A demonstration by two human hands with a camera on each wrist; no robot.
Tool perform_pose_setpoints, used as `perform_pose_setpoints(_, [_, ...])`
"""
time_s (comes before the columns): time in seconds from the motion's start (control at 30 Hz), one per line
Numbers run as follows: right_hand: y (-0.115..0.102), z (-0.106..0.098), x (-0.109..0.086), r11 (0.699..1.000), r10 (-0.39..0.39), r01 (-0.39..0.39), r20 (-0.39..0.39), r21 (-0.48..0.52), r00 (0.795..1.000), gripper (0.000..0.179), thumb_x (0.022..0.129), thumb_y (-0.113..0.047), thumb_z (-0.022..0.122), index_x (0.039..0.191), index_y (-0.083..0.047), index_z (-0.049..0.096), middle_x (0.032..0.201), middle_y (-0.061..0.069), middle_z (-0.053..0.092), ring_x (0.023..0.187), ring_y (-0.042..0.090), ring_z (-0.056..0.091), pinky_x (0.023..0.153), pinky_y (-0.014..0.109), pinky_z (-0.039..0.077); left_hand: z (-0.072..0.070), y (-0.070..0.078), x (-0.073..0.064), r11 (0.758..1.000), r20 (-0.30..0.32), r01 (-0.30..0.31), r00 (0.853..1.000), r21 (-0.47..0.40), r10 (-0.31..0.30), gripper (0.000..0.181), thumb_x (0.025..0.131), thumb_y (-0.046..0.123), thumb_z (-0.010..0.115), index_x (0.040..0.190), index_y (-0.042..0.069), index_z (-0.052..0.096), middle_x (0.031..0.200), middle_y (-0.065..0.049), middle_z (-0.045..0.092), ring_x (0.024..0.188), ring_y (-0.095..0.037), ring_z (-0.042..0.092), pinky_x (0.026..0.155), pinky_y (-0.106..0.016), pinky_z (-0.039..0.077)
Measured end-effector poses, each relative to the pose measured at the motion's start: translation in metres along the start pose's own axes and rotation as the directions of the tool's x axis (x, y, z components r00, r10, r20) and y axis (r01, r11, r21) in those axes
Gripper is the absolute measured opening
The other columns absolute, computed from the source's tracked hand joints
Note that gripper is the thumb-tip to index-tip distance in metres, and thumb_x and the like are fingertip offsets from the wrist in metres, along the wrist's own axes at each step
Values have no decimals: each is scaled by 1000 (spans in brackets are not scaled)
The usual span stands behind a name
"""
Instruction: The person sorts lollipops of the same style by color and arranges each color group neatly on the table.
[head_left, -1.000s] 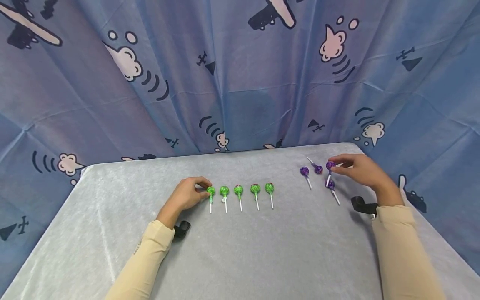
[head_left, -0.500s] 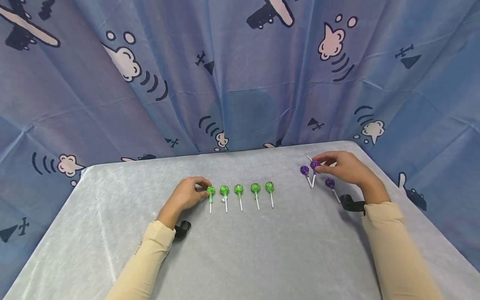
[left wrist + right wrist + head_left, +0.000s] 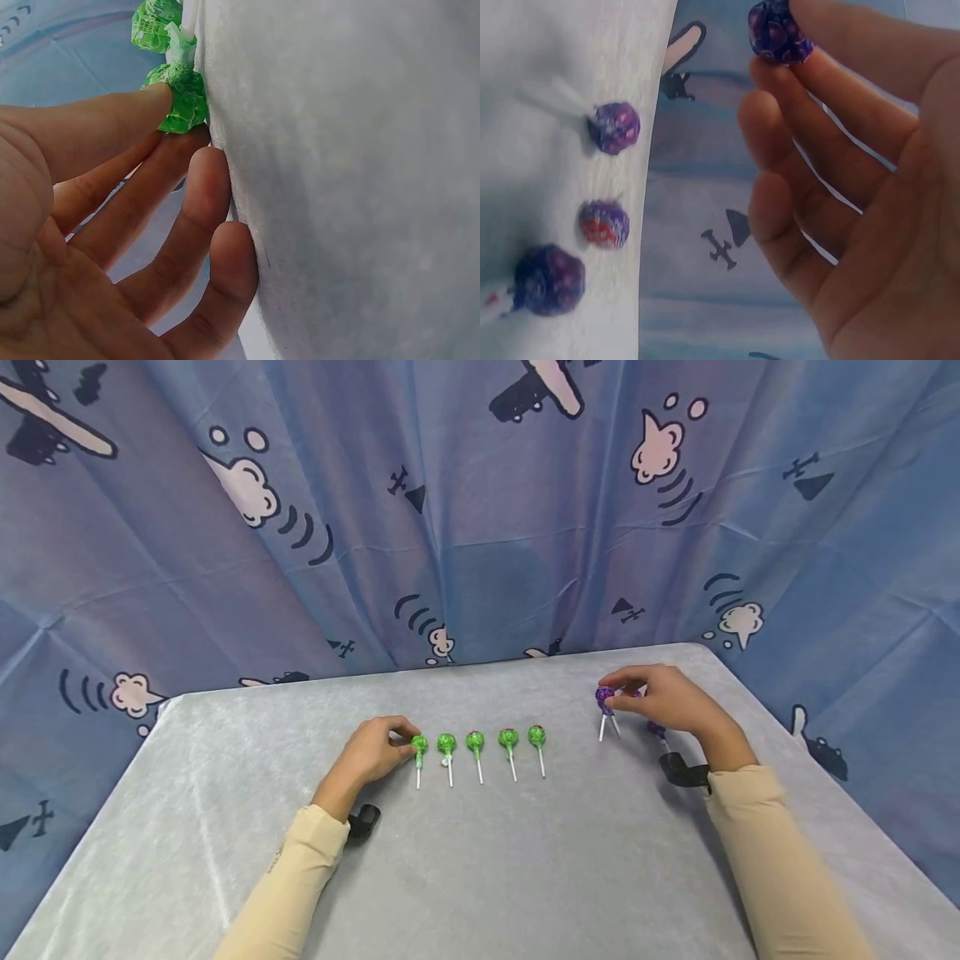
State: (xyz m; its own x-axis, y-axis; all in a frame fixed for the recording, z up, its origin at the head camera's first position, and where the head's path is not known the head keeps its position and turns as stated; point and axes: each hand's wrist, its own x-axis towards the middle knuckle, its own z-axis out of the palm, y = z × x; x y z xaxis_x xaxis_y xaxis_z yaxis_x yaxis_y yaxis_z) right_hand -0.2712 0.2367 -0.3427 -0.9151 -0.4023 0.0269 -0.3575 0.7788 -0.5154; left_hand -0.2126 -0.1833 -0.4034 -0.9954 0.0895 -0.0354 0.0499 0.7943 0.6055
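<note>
Several green-wrapped lollipops (image 3: 475,742) lie in a row on the grey-white tabletop, white sticks toward the person. My left hand (image 3: 372,752) pinches the head of the leftmost green lollipop (image 3: 184,105) between thumb and fingers; its other fingertips rest near the cloth. Over on the right, my right hand (image 3: 660,695) holds a purple lollipop (image 3: 776,34) by its head, raised off the table with its stick slanting down. Three more purple lollipops lie below and beside that hand, among them one with its stick out of frame (image 3: 551,280). The right hand partly covers them in the head view.
A blue curtain (image 3: 495,585) with a cartoon plane print hangs behind the table's far edge. Each wrist carries a black camera mount (image 3: 684,771). Bare cloth (image 3: 510,868) stretches in front of the green row.
My right hand has moved left with the purple lollipop, passing over the other purple ones. The left hand stays at the leftmost green lollipop.
</note>
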Motion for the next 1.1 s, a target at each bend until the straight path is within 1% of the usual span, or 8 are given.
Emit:
perform_pose_setpoints(0.17, [-9,8,4,1000,-6,6,24,15,1000,34,91,-29,73,121,-13,71,104,5,72,94,21,59,72,31,48,-1,0,0,1000,0,2,1000,1,-2,20,89,17,74,108,17,75,117,-6,73,100,-23,67,86,-43,53])
perform_pose_setpoints(0.27, [-17,13,7,999,-30,30,43,14,999,33,91,-28,74,120,-13,71,103,3,72,92,19,59,73,30,48,-1,1,1,1000,1,1,1000,0,-1,19,89,16,74,108,17,75,117,-6,73,99,-22,67,86,-43,53])
perform_pose_setpoints(0.43, [-35,25,12,993,-118,117,57,18,991,31,89,-25,75,118,-12,72,101,1,73,90,18,60,71,30,48,0,2,1,1000,-10,-10,1000,-1,10,18,89,16,74,107,16,75,116,-6,73,99,-23,67,85,-43,53])
perform_pose_setpoints(0.53, [-46,34,15,984,-180,179,67,9,981,30,89,-24,75,116,-13,73,105,0,74,94,18,64,74,31,50,0,1,0,1000,-11,-5,1000,4,5,17,89,15,74,106,16,75,115,-6,73,98,-23,67,85,-43,53])
perform_pose_setpoints(0.63, [-55,43,18,973,-228,229,75,-3,971,28,89,-24,75,115,-14,74,107,-1,75,97,18,66,79,35,53,1,0,0,1000,-5,1,1000,8,-1,17,89,15,74,105,17,75,115,-6,73,98,-22,67,84,-42,53])
perform_pose_setpoints(0.8, [-76,53,23,970,-244,245,113,9,963,28,90,-24,74,116,-15,73,111,-2,74,100,20,67,86,44,54,0,1,-1,1000,-11,-4,1000,13,4,18,89,16,74,106,18,75,116,-6,73,99,-23,67,86,-43,53])
perform_pose_setpoints(0.93, [-96,64,27,966,-256,256,157,23,954,28,91,-26,73,117,-17,73,112,-3,74,101,18,66,85,38,53,0,2,-1,1000,-14,0,1000,24,0,18,89,16,74,107,18,75,117,-6,73,99,-23,67,86,-43,53])
perform_pose_setpoints(1.1, [-116,86,32,964,-268,263,186,47,945,27,90,-28,74,115,-18,74,110,-6,74,98,14,65,85,33,52,1,2,-2,1000,-13,1,1000,22,-1,19,88,17,74,107,17,75,117,-6,73,99,-23,67,86,-43,53])
